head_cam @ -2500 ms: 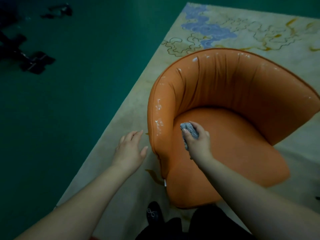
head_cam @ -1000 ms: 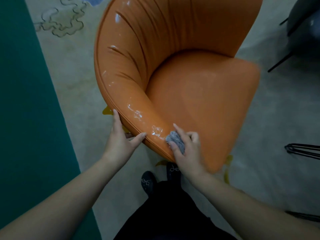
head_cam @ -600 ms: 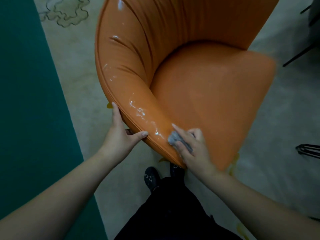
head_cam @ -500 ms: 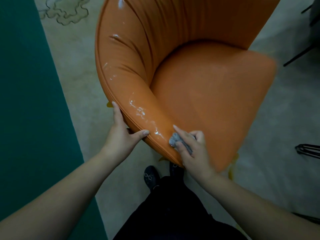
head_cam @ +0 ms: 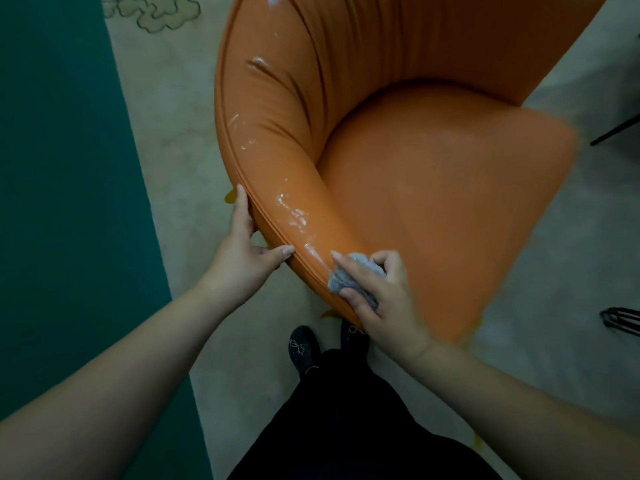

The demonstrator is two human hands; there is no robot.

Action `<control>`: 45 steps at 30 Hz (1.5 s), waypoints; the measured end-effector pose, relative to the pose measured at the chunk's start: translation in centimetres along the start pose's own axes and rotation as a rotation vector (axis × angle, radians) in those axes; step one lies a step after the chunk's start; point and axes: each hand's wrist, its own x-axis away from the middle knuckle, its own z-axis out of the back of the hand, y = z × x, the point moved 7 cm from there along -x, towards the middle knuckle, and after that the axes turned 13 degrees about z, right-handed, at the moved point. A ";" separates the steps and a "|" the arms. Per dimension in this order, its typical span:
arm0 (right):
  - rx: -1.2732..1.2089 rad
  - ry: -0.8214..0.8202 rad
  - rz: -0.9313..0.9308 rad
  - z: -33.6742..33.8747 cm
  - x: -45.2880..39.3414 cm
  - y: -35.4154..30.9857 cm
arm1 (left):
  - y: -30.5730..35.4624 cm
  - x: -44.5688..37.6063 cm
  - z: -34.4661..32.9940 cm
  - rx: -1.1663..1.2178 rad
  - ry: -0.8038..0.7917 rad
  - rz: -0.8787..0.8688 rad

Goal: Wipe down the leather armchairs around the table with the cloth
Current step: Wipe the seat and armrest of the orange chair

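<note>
An orange leather armchair point(head_cam: 433, 188) with a curved back fills the upper middle of the head view. White smears run along its near arm rim. My right hand point(head_cam: 377, 299) grips a small crumpled grey cloth point(head_cam: 341, 280) and presses it on the front end of that arm, just past the lowest smear. My left hand point(head_cam: 242, 258) holds the outer edge of the same arm, fingers under the rim and thumb lying along the piping.
The chair stands on a pale patterned rug point(head_cam: 180, 133) bordered by green carpet point(head_cam: 62, 202) on the left. Thin black furniture legs point(head_cam: 620, 318) show at the right edge. My dark shoes point(head_cam: 304, 346) are below the chair's arm.
I stepped round to the chair's side and my left hand took hold of the arm's outer edge. Over the last second the right hand has rubbed the cloth slightly along the arm's front end.
</note>
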 end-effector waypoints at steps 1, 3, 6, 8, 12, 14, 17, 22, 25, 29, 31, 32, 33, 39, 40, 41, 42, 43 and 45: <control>0.012 0.000 0.004 -0.3 -0.7 -0.2 | 0.1 -0.1 0.0 -0.005 0.002 0.005; 0.028 -0.024 0.033 -1.5 -3.7 -0.7 | 0.1 -0.1 0.0 -0.007 -0.006 0.016; 0.018 -0.087 0.031 -3.0 -8.2 -1.0 | -0.1 -0.2 0.1 0.012 -0.008 0.024; 0.011 -0.097 0.054 -2.9 -8.3 -1.1 | -0.2 -0.1 0.2 0.021 -0.011 0.037; -0.003 -0.084 0.122 -0.8 -3.1 -0.7 | -0.1 0.2 0.5 0.032 -0.038 0.049; -0.004 -0.077 0.087 -0.5 -1.6 -0.4 | -0.1 0.3 0.6 0.043 -0.036 0.056; 0.017 -0.089 0.082 -1.9 -4.4 -0.7 | -0.1 0.0 1.0 0.094 -0.011 0.084; 0.079 -0.086 0.071 -4.8 -14.5 -0.9 | 0.5 -1.0 2.5 0.159 0.051 0.078; 0.063 -0.070 0.120 -4.0 -13.2 -1.2 | 1.1 -1.7 3.4 0.174 0.050 0.074; 0.074 -0.079 0.196 -2.5 -7.2 -1.5 | 1.8 -2.7 4.6 0.148 0.038 0.066; 0.103 -0.081 0.194 -3.1 -7.8 -1.8 | 2.0 -3.5 5.0 0.137 0.015 0.068; 0.118 -0.087 0.196 -3.6 -9.1 -2.0 | 2.1 -4.0 5.1 0.124 0.001 0.070; 0.129 -0.092 0.193 -4.3 -11.0 -2.3 | 2.2 -4.4 5.3 0.114 -0.009 0.069; 0.180 -0.079 0.084 -6.8 -22.1 -2.8 | 3.2 -6.1 7.1 0.108 -0.062 0.056; 0.162 -0.084 0.087 -6.7 -21.7 -2.8 | 3.4 -6.1 7.2 0.086 -0.072 0.050; 0.143 -0.096 0.094 -6.5 -20.7 -2.8 | 3.6 -6.1 7.1 0.057 -0.073 0.042; 0.126 -0.117 0.103 -6.3 -19.1 -2.8 | 3.7 -6.0 7.1 0.028 -0.062 0.035; 0.115 -0.132 0.104 -6.0 -17.4 -2.8 | 3.7 -5.8 6.9 0.003 -0.048 0.025; 0.100 -0.133 0.088 -5.1 -13.8 -2.5 | 3.6 -5.3 6.3 -0.030 -0.043 0.007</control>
